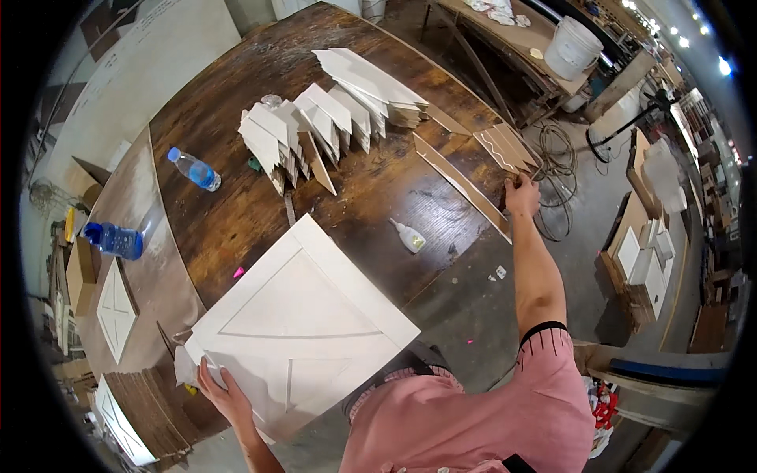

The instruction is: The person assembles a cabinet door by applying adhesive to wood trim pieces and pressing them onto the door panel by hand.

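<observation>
A large square white board (300,315) with pencil-like lines lies tilted across the table's near edge, partly over my lap. My left hand (225,394) is at its lower left edge, thumb and fingers against the board; some fingertips are hard to see. Out to the right, my right hand (522,195) has its fingers bent at the near end of brown cardboard strips (505,148) bearing a white zigzag line of glue. Another long brown strip (461,186) with a white edge lies beside that hand. A small white glue bottle (408,236) lies between the board and the strips.
White angled pieces (315,118) stand in rows on the dark wooden table (236,75). A water bottle (194,169) and a blue jug (114,240) lie at left. Stacked cardboard (154,410) is at lower left. A coiled cable (556,177) lies on the floor at right.
</observation>
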`<state>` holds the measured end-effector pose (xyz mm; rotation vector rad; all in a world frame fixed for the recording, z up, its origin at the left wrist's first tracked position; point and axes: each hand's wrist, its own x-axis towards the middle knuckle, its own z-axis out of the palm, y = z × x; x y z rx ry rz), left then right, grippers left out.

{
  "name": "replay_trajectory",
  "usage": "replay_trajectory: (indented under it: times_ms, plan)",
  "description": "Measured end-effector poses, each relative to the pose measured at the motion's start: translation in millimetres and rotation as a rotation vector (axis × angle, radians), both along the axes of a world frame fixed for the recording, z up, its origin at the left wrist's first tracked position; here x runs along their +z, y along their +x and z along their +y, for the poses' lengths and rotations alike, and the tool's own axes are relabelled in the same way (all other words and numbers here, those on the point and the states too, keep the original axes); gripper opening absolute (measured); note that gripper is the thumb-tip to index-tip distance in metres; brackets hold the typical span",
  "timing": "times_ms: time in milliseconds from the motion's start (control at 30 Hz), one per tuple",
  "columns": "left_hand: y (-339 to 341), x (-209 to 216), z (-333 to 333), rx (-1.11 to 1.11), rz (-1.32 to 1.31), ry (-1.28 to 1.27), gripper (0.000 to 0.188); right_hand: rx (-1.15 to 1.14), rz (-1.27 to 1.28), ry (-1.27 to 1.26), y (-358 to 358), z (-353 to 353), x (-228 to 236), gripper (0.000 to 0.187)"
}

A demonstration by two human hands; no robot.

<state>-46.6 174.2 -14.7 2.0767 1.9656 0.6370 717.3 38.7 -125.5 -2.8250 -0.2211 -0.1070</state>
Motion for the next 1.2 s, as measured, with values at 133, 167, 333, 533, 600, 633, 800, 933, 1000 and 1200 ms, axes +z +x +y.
replay_trajectory:
  times_ms: [133,167,333,533,600,633,800,933,1000,1200]
  plan:
    - [-3.5,-3.7,-1.3,-0.002,0.032,0.030,0.050,0.008,-0.024,0.016,7.0,2.1,3.2,0.056]
    - [-0.6,-3.0,-0.7,0.006,0.022,0.030,0.050,0.024,-0.029,0.022,11.5,0.0,0.2,0.056]
    - [3.2,-4.2,0.4,0.029,-0.052,0.030,0.050,0.096,0.018,-0.062,15.3,3.9,6.2,0.040]
    - [2.0,-4.1,0.7,0.027,-0.043,0.052,0.050,0.303,-0.048,0.021,7.0,1.4,-6.8,0.031]
    - [-2.5,-7.1,-2.2,0.044,-0.022,0.062,0.050,0.303,0.318,0.483,5.9,-4.1,1.8,0.033]
    - [-6.6,-5.6,-3.0,0.045,-0.037,0.053,0.050,0.299,0.529,0.702,-11.7,2.2,9.1,0.034]
    - [13.2,20.3,-5.3,0.070,0.198,0.355,0.045,0.396,0.870,0.993,-133.2,-5.4,97.5,0.023]
    - [90.6,63.4,-8.6,-0.420,0.050,0.523,0.054,0.633,1.158,0.945,-210.5,-3.4,127.5,0.016]
    - [127.6,73.7,-15.7,-0.596,0.110,0.601,0.058,0.744,1.372,0.845,-251.0,4.3,143.2,0.016]
    - [168.1,83.9,-9.6,-0.786,0.102,0.831,0.045,0.913,1.622,0.610,-320.6,14.3,179.1,0.015]
